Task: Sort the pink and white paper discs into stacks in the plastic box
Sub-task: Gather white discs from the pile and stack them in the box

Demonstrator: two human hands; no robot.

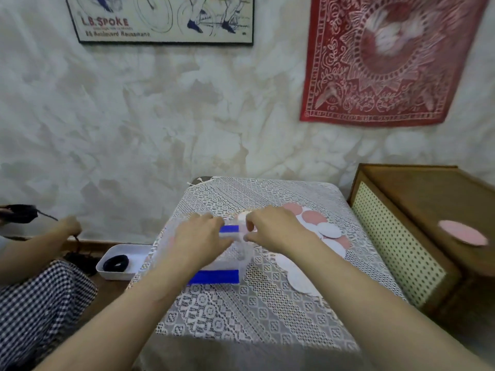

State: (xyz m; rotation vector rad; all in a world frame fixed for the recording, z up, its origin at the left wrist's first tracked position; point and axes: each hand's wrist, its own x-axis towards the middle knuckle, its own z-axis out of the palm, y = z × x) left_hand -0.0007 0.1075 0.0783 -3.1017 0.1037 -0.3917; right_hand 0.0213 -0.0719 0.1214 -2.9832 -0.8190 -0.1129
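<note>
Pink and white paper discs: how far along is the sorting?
Done: unclear, since the left hand and right hand cover the clear plastic box with blue strips. In hand: both work over it. Left: loose pink and white paper discs on the lace tablecloth, plus one pink disc on the wooden cabinet.

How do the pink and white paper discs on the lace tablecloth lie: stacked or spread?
Spread: the pink and white paper discs lie overlapping in a loose row on the white lace tablecloth, not piled.
</note>
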